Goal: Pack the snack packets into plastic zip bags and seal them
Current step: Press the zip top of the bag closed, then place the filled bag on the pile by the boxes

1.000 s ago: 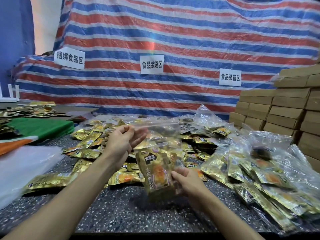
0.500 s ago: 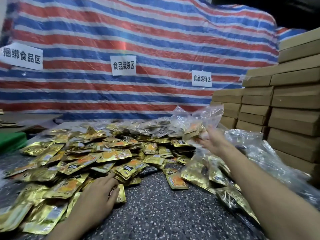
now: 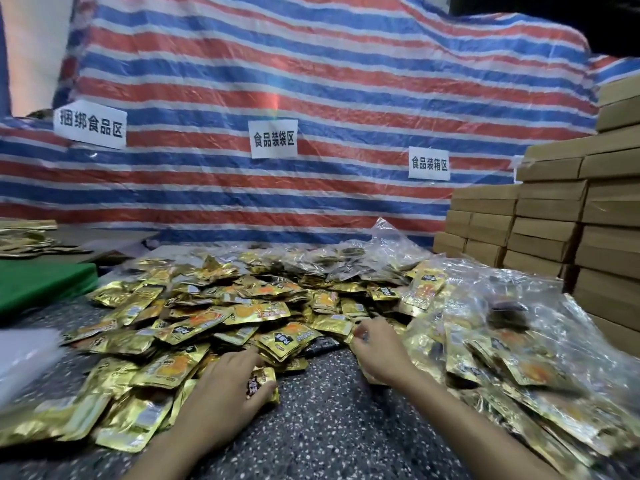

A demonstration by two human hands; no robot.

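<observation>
A red, white and blue striped tarp [image 3: 311, 81] hangs across the wall in front of me, with three white paper signs [image 3: 273, 138] stuck on it. Flat cardboard boxes [image 3: 554, 209] are stacked high on my right, a green board [image 3: 41, 282] lies at my left, and the tabletop [image 3: 329, 410] is dark and speckled

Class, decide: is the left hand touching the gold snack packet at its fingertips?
Touching: in the head view the left hand pinches the snack packet between thumb and fingers.
</observation>
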